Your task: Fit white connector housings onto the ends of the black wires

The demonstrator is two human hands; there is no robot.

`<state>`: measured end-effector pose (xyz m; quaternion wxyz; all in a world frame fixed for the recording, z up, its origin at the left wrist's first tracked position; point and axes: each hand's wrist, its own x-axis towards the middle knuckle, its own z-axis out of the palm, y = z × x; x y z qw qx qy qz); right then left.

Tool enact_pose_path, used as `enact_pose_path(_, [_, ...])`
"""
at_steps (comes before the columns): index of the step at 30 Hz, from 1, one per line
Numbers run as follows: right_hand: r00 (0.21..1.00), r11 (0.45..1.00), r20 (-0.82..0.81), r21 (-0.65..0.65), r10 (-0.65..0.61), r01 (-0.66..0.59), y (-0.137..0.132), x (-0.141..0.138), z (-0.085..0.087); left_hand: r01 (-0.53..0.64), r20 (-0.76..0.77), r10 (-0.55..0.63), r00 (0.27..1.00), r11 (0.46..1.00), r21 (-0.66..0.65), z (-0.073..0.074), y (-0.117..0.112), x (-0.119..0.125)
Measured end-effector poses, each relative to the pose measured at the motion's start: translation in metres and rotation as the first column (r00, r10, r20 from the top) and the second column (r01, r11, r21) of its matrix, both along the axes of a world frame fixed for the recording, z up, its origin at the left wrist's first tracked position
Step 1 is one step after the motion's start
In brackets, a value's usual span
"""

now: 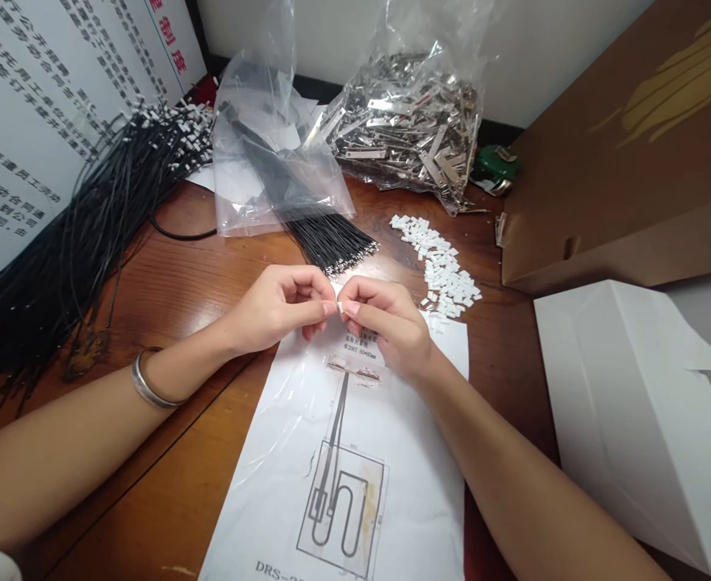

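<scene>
My left hand and my right hand meet fingertip to fingertip above a printed drawing sheet on the wooden table. Both are pinched shut. A small white connector shows between my right thumb and forefinger, touching my left fingertips. What my left fingers pinch is too small to name. Just beyond my hands lies a bundle of black wires with bare metal tips, coming out of a clear bag. A pile of loose white connectors lies to the right of my hands.
A large heap of black wires with white ends fills the left side. A clear bag of metal clips sits at the back, a green object beside it. A brown cardboard box and a white box stand at right.
</scene>
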<state>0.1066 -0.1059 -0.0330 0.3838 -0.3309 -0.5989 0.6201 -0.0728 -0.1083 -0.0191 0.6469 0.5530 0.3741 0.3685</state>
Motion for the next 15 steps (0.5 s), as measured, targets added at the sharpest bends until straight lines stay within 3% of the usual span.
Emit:
enact_pose_path(8, [0.994, 0.993, -0.047, -0.062, 0.095, -0.098, 0.0019, 0.0029, 0.002, 0.061, 0.015, -0.06, 0.998, 0.997, -0.04, 0.0005, 0.0009, -0.002])
enact_pose_path(15, [1.0, 1.0, 0.002, -0.002, 0.016, -0.016, 0.0001, 0.0007, -0.0036, 0.016, 0.018, -0.015, 1.0, 1.0, -0.027, -0.0016, 0.0014, -0.0023])
